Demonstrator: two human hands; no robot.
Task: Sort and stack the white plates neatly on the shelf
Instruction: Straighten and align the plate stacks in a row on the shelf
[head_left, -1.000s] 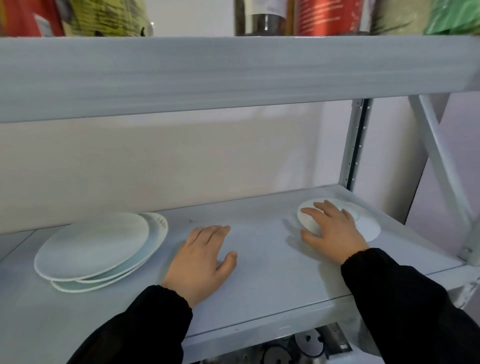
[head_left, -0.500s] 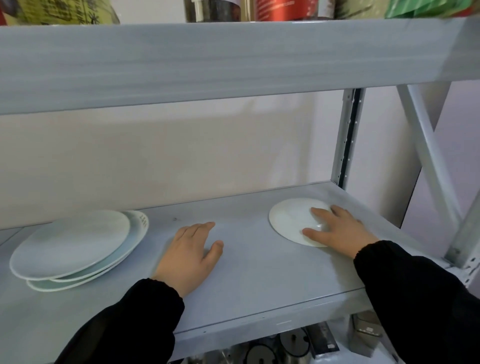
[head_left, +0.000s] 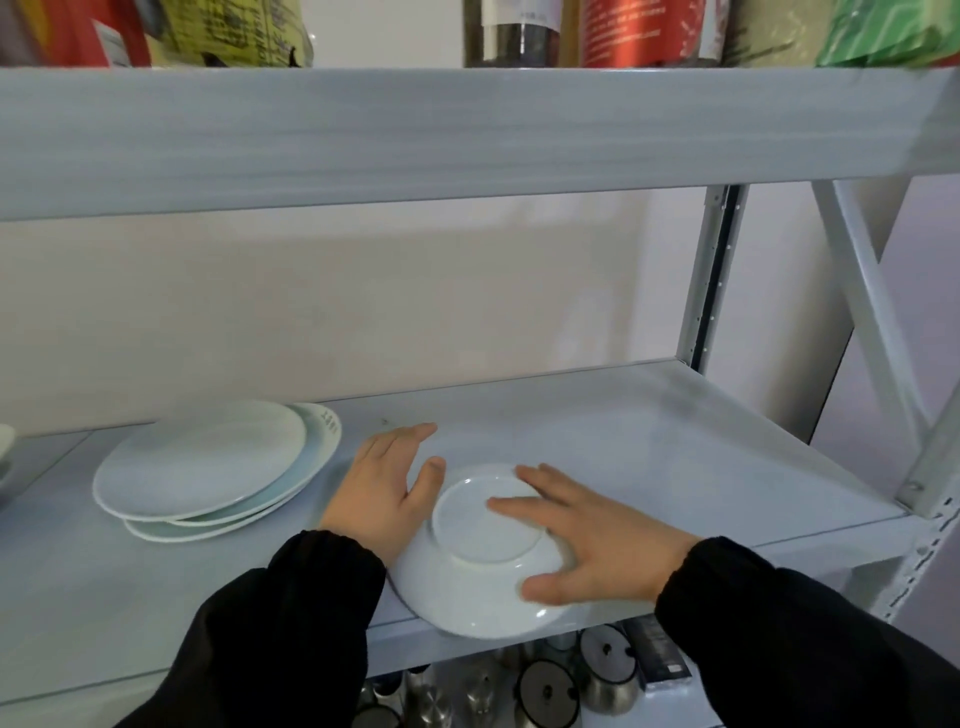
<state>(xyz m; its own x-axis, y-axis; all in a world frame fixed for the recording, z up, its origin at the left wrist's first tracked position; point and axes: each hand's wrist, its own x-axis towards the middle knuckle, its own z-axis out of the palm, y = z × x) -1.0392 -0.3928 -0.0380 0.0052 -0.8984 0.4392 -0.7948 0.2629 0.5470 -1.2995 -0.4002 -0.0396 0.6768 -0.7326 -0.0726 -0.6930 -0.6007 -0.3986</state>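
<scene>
Fingers (head_left: 524, 506) of the right hand (head_left: 597, 540) lie spread flat on the upside-down small plate (head_left: 467, 566); the left hand (head_left: 382, 488), open, touches its rim. It overhangs the shelf (head_left: 675, 457) front edge, so a further pull may drop it

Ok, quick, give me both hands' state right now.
Left hand: open, flat on the shelf, thumb by the small plate.
Right hand: open, spread on that upside-down plate.

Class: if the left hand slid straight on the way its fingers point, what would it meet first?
Probably nothing on the shelf: the left hand points toward the back wall, passing right of the stacked plates.
</scene>
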